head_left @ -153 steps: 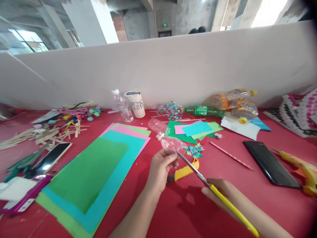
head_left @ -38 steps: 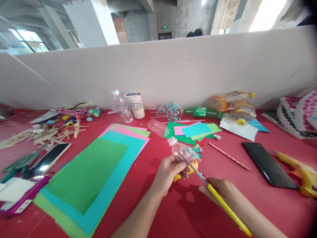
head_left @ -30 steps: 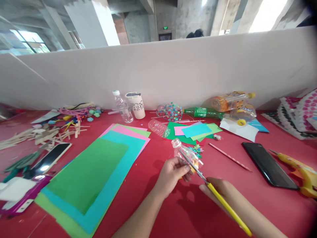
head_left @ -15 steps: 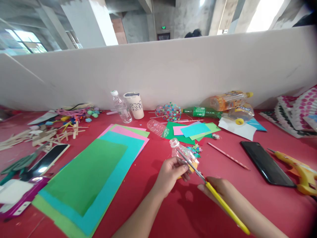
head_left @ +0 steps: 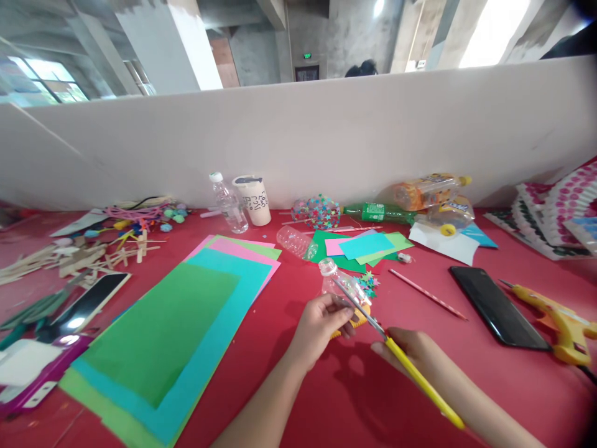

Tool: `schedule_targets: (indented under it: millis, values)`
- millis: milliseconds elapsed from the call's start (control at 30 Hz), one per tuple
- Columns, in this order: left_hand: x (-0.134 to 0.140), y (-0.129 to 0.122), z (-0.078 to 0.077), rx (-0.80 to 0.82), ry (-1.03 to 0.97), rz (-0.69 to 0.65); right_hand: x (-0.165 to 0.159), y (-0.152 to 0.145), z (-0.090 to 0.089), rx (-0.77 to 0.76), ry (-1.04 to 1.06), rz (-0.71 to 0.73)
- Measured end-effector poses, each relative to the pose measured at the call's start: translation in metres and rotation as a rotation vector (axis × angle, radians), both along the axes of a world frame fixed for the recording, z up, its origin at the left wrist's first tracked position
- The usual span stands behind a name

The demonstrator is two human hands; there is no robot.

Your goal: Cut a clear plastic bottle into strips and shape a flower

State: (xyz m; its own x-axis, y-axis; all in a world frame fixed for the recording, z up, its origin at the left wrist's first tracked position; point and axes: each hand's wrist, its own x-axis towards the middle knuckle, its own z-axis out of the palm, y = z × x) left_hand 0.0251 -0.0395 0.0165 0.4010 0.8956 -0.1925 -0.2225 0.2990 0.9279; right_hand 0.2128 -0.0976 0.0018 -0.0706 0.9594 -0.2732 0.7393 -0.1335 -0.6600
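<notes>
My left hand (head_left: 324,320) is closed on the lower edge of a clear plastic bottle top (head_left: 332,278). Its open neck points up and away from me. A yellow-orange band with a scalloped edge (head_left: 360,317) shows around my fingers. In my right hand (head_left: 413,348) is a pair of yellow-handled scissors (head_left: 420,379), seen edge-on. Their metal blades reach across the bottle top, close to my left fingers; whether they are cutting into the plastic is hard to make out. Small star sequins (head_left: 368,284) lie just behind the bottle top.
Stacked coloured paper (head_left: 163,330) lies left. Along the back stand a water bottle (head_left: 229,205) and a cup (head_left: 254,202); a green bottle (head_left: 377,211) lies farther right. A black phone (head_left: 497,308) and a yellow glue gun (head_left: 555,317) lie right, scissors (head_left: 37,308) far left.
The view has shifted very slightly. Both hands, the bottle top and the scissors stay almost in place, with the bottle top and its yellow band turned slightly.
</notes>
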Motion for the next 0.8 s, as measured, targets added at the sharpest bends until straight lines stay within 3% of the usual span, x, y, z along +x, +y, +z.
schedule_targets:
  millis: [267,500,800]
  values:
    - [-0.001,-0.001,0.002,-0.045,-0.074,0.019,0.001,-0.002,0.005,0.000,0.008,0.048]
    - [-0.012,0.009,0.008,0.042,-0.135,0.200,0.005,-0.007,0.012,-0.014,-0.016,0.117]
    - [-0.015,0.009,0.016,0.151,0.019,0.318,0.005,-0.005,0.009,-0.037,-0.066,0.126]
